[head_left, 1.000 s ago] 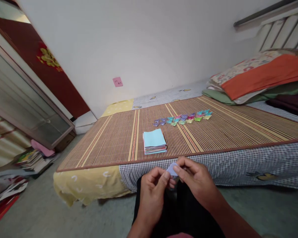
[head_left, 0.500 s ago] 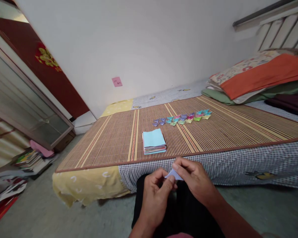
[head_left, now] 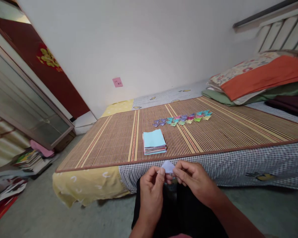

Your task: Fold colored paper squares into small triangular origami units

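Observation:
A small pale lavender piece of folded paper [head_left: 168, 166] is held up between my two hands, over my lap and just in front of the bed's edge. My left hand [head_left: 152, 188] pinches its left side between thumb and fingers. At the right corner, my right hand [head_left: 195, 178] grips it with thumb and fingertips. Part of the paper's lower edge is hidden behind my fingers. Beyond the hands lies a stack of square paper sheets [head_left: 154, 140], light blue on top. Further back, several small folded paper pieces [head_left: 181, 119] in many colours are lined up in rows.
A striped bamboo mat [head_left: 109, 142] covers the bed, over a checked and yellow sheet [head_left: 89, 185]. Pillows and folded bedding [head_left: 263, 76] are piled at the right. On the floor at left are books and papers [head_left: 29, 162], beside a glass-fronted cabinet [head_left: 27, 96].
The paper has been raised slightly and turned, with its peak now pointing up. My right hand has shifted from its top to its right corner.

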Motion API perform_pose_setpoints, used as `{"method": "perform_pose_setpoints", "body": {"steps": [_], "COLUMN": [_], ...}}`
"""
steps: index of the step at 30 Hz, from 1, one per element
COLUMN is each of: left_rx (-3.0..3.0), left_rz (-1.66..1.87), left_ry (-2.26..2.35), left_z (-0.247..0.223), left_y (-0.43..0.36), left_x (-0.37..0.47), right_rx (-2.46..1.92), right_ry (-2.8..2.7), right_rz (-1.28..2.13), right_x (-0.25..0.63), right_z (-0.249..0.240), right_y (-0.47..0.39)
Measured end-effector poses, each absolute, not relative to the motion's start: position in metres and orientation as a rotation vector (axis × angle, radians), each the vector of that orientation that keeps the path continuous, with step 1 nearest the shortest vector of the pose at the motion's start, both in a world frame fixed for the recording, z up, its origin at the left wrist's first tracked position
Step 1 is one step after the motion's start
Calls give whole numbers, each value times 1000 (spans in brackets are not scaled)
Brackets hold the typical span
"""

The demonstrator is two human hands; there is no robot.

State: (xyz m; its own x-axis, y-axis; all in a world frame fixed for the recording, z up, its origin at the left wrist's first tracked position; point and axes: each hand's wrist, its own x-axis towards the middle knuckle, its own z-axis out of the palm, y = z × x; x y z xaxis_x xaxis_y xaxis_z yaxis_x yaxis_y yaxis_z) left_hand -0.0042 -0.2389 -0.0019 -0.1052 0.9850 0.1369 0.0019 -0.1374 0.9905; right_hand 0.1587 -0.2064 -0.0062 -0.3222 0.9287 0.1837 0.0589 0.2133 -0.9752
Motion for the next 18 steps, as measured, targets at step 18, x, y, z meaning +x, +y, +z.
{"method": "perform_pose_setpoints", "body": {"steps": [18], "left_rx": [975], "left_rz": [1439], "left_ry": [938], "left_z": [-4], "left_y": [-232], "left_x": [-7], "right_rx": [-891], "right_ry": [-1556], "right_rz": [1204], "right_x": [155], "right_z": [-4], "right_y": [-210]}}
